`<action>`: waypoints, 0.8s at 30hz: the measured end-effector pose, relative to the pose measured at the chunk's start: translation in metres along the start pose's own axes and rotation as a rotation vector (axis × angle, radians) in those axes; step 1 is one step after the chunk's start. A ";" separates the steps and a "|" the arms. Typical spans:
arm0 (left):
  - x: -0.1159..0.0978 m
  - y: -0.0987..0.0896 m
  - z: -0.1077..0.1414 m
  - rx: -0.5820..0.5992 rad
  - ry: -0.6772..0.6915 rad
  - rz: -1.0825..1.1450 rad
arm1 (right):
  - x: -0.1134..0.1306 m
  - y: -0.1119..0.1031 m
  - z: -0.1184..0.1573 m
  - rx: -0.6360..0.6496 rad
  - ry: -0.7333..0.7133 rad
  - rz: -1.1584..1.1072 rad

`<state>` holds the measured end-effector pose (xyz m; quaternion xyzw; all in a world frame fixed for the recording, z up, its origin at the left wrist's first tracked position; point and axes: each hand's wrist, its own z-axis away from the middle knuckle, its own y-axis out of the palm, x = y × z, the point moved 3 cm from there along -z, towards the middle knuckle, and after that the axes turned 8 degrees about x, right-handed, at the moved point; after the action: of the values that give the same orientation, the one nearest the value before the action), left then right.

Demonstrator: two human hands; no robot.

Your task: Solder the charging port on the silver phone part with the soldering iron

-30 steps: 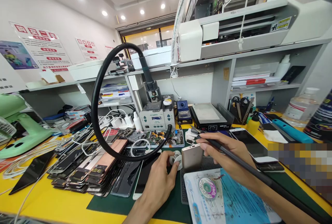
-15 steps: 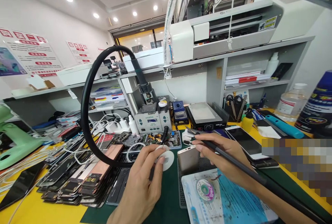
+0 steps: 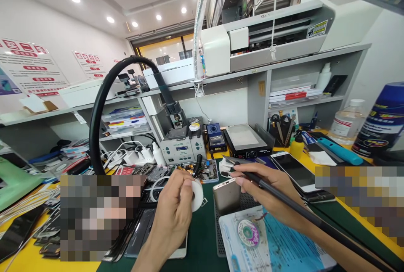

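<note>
My left hand point(image 3: 175, 209) is closed on a small white round spool point(image 3: 198, 196), fingers pinched at its near side. In my right hand point(image 3: 274, 192) is a soldering iron point(image 3: 277, 198) with a long black handle and cord, its pointed end aimed left toward the bench's back. Just under the right fingertips stands a gold phone point(image 3: 226, 198), its port end facing up. Whether those fingers touch the phone I cannot tell. The phone stands on a dark perforated pad point(image 3: 219, 230). A solder wick reel point(image 3: 248, 233) lies on a blue and white packet point(image 3: 268, 242) in front.
Behind my hands are a hot air station point(image 3: 181, 148) with a thick black hose point(image 3: 94, 125), a small blue station point(image 3: 216, 137) and a heating plate point(image 3: 248, 139). A white-framed phone point(image 3: 295, 171) lies right. Bottles, including a blue spray can point(image 3: 380, 116), stand far right.
My left hand has turned, still with the white spool in it, so more of the mat beyond shows. The right hand keeps about the same place. The whole view has shifted slightly.
</note>
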<state>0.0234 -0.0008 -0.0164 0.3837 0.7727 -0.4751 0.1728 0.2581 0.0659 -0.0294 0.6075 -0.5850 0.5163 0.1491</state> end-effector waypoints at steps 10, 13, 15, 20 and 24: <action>-0.010 -0.013 -0.027 0.167 -0.023 0.078 | 0.002 0.001 -0.002 0.002 -0.018 -0.040; -0.008 -0.015 -0.033 0.194 -0.003 0.098 | 0.004 0.001 -0.002 0.000 -0.012 -0.044; -0.005 -0.015 -0.035 0.197 0.009 0.116 | 0.005 0.001 -0.002 0.005 -0.010 -0.048; 0.003 -0.014 -0.031 0.172 0.035 0.135 | 0.006 0.001 0.000 0.008 -0.008 -0.037; 0.002 -0.017 -0.026 0.106 0.110 0.089 | 0.007 -0.001 0.001 -0.017 -0.021 0.004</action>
<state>0.0115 0.0187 0.0051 0.4519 0.7370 -0.4855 0.1303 0.2573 0.0617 -0.0236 0.6104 -0.5922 0.5051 0.1473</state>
